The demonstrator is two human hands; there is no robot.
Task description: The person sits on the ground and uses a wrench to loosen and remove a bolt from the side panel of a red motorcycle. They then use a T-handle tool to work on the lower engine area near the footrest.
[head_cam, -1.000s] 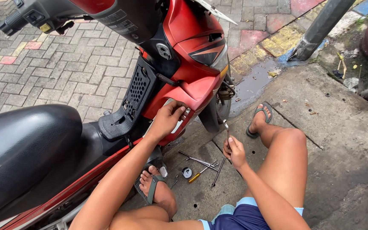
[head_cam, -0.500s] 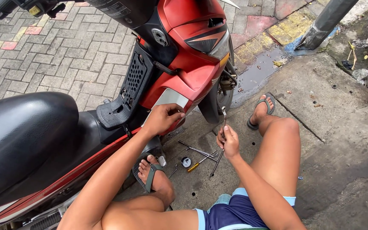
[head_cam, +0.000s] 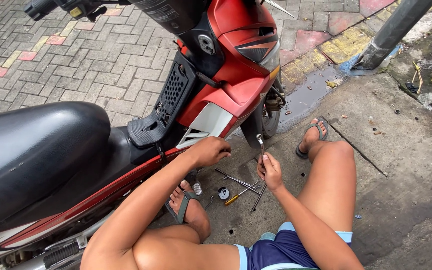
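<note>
Two hands busy: left hand [head_cam: 210, 151] fingers curled under red scooter panel [head_cam: 226, 95]; right hand [head_cam: 271, 171] grasping wrench [head_cam: 260, 145].

Outdoor roadside repair spot, not an indoor workshop. Interlocking paving bricks [head_cam: 101, 60] across upper left of frame, rough concrete slab [head_cam: 391, 150] at right, puddle [head_cam: 308, 95] and pole base [head_cam: 391, 35] at upper right. Red motorbike [head_cam: 226, 85] parked centre-left, loose hand tools [head_cam: 238, 185] scattered on bare ground at lower centre. Bare legs, flip-flops, squatting at the kerb.
</note>
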